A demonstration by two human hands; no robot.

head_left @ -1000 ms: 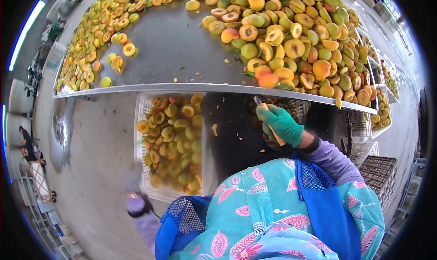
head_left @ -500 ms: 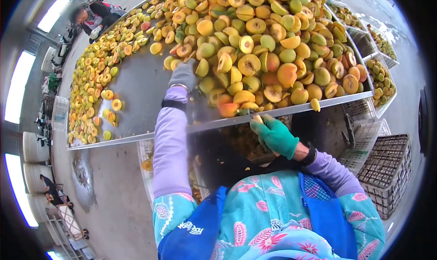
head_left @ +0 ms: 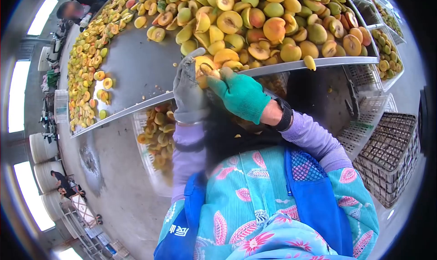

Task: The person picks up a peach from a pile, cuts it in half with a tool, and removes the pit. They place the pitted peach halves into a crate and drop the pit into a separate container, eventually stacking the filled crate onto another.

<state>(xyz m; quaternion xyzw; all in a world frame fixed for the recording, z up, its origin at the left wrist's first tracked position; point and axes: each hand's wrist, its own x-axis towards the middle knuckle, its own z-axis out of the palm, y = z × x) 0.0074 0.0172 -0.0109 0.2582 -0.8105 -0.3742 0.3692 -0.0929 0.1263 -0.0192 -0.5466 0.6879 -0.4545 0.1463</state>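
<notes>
My left hand (head_left: 189,89), in a grey glove, holds a yellow-orange peach (head_left: 203,66) just below the front edge of the steel table (head_left: 136,55). My right hand (head_left: 239,94), in a green glove, grips a small pitting tool (head_left: 208,69) whose metal loop presses into that peach. The two hands touch each other in front of my chest. A large heap of whole and halved peaches (head_left: 264,19) covers the table right above them.
A white crate of peach halves (head_left: 157,132) sits on the floor under the table. Empty plastic crates (head_left: 387,151) are stacked at the right. Another person (head_left: 79,7) works at the table's far left end. More people (head_left: 63,182) stand at the lower left.
My left hand has come back from the heap with a peach and met my right hand. My right hand has risen and set the tool into the fruit.
</notes>
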